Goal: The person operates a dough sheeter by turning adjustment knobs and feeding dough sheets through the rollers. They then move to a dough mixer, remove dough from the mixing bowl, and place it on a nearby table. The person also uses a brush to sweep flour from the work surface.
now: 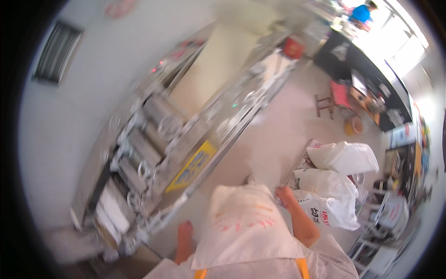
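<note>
My left hand (186,226) hangs low beside my pale apron (240,223), near the front edge of a long machine with metal rollers (162,110). Its fingers are blurred, and whether they are parted does not show. On the apron's other side, my right hand (284,195) is held forward with nothing visible in it, fingers loosely apart. Full white sacks (325,181) lie stacked just beyond that hand; a gap or contact cannot be made out. A wide cream sheet, perhaps dough (209,66), runs along the machine towards the rollers. A yellow label (191,167) marks the machine's side.
Pinkish floor (268,129) stretches between the machine and the sacks. A red-topped stool (339,94) stands by a dark counter (369,80). A person in blue (361,14) is at the far window. A metal rack (369,237) stands at right.
</note>
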### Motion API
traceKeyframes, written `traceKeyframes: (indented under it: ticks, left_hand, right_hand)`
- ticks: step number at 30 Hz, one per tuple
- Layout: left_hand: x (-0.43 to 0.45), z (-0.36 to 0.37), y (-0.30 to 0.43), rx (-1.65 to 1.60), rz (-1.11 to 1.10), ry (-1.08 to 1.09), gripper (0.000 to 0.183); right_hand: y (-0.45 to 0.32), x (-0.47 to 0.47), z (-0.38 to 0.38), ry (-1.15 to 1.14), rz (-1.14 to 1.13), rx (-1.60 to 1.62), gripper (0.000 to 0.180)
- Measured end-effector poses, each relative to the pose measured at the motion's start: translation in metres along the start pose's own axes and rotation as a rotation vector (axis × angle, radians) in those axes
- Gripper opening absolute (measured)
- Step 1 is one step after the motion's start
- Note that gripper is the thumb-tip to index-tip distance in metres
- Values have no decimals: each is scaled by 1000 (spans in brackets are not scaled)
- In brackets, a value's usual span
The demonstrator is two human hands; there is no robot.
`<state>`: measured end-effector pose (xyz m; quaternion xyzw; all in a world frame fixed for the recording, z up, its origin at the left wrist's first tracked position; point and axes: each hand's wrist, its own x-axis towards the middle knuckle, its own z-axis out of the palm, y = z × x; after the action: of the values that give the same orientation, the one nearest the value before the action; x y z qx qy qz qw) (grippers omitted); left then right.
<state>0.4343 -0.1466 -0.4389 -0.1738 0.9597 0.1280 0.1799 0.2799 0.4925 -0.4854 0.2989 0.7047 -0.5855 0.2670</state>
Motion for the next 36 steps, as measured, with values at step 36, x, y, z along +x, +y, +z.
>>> traceKeyframes:
  ticks: [36]
  left_hand:
    - [-659, 182, 390, 1138, 1862, -1461, 20]
  right_hand:
    - [533, -842, 320, 1911, 1905, 1254, 81]
